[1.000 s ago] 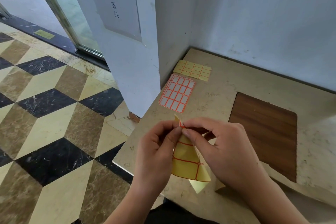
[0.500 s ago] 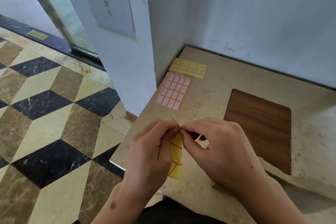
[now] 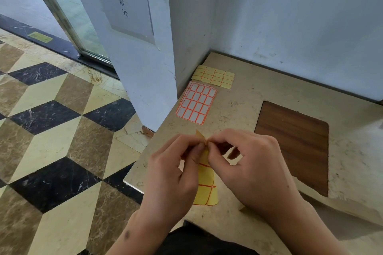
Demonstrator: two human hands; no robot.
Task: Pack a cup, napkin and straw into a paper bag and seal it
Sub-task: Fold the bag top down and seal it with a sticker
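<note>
Both hands pinch the top edge of a yellow sticker sheet [image 3: 206, 180] with orange grid lines, held just above the table [image 3: 238, 97]. The left hand [image 3: 172, 174] grips it between thumb and forefinger; the right hand [image 3: 248, 167] nips the same corner with its fingertips, and a small flap of paper pokes up between them. The sheet hangs curved below the hands. Farther back on the table lie a white-and-orange label sheet [image 3: 196, 102] and, just beyond it by the wall, another yellow label sheet [image 3: 213, 76]. A dark wooden panel [image 3: 294, 147] is set into the table to the right.
</note>
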